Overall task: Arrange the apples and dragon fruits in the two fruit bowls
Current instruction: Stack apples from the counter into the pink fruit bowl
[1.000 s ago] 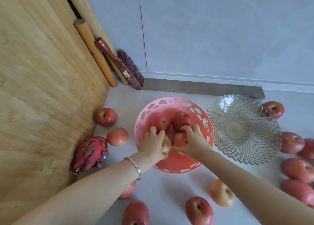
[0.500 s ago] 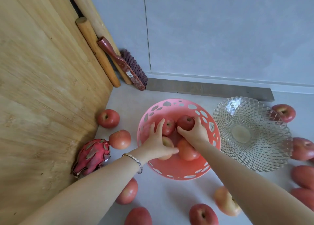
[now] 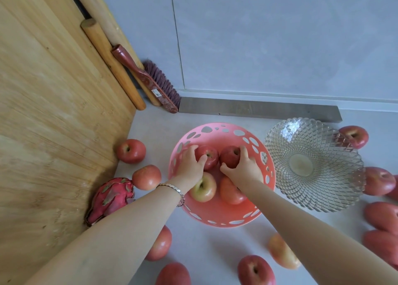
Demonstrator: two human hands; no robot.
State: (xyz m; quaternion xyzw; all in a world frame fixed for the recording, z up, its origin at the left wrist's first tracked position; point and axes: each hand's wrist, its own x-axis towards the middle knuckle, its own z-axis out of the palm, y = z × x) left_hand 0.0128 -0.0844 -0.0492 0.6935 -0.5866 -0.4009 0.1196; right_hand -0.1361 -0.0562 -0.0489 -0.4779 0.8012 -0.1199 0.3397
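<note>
On a pale counter point(image 3: 215, 246), seen from above, a pink bowl point(image 3: 217, 126) holds four apples; the left hand point(image 3: 190, 166) curls fingers and thumb round the far-left apple point(image 3: 210, 154); the right hand point(image 3: 243, 168) wraps the far-right apple point(image 3: 229, 158) the same way; both fruits sit inside the bowl, at its far side; nearer the viewer lie a yellow apple point(image 3: 203, 187) and a fourth apple point(image 3: 230, 192), partly under the right wrist; just to the right, a glass bowl point(image 3: 280, 133) holds nothing; one dragon fruit point(image 3: 112, 196) lies on the counter against a wooden board point(image 3: 53, 112), left of both bowls; loose apples point(image 3: 131, 151) ring the bowls; the task looks under half done, with the dragon fruit and most apples yet to go in.
</note>
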